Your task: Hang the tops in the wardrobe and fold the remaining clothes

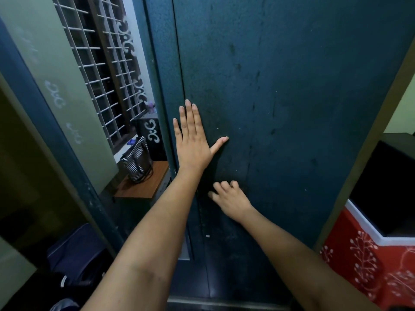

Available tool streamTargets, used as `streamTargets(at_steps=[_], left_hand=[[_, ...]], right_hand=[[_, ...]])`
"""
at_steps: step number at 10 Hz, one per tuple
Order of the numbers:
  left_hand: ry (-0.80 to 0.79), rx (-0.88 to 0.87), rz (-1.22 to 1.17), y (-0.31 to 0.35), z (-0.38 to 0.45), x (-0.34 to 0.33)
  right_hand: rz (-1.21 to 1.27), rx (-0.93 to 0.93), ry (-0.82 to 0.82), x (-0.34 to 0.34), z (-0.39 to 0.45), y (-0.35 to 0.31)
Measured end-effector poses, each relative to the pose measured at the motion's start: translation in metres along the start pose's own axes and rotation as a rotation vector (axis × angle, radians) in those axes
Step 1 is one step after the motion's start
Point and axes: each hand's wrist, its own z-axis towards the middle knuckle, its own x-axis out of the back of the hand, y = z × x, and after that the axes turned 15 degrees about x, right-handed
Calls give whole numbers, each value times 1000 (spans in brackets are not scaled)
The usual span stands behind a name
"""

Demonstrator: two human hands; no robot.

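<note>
The left hand [193, 140] presses flat, fingers straight, on the wardrobe's matte, speckled metal door [280, 108]; just below, the right hand [229, 198] curls against it, gripping nothing visible.

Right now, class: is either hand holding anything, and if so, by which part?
The left hand holds nothing; it presses flat on the wardrobe door. The right hand's fingers curl at the door's edge; any grip is hidden.

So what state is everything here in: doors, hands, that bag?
Right door: closed, or nearly.
Left door: swung open, mirror on it.
Left hand: flat, fingers straight, pressing the right door.
Right hand: fingers curled at the door's edge; whether it holds a handle is unclear.
Striped bag: upright on a wooden table.
</note>
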Motion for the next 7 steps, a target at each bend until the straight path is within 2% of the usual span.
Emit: streamTargets(at_steps=[1,2,3,4,5,6,7], left_hand=[[-22,4,8,1,-2,3],[-68,21,36,4,-3,11],[-101,43,62,6,-4,17],[-170,104,151,11,-6,29],[-213,158,242,17,-7,42],[-363,204,211,26,-10,67],[-405,210,114,26,-15,74]], right_hand=[[-48,116,-116,11,1,5],[-51,282,-379,27,7,4],[1,263,-412,38,4,0],[164,28,-77,53,-19,9],[239,-93,-23,62,-45,24],[395,-235,-73,68,-87,52],[548,-355,45,80,-104,78]])
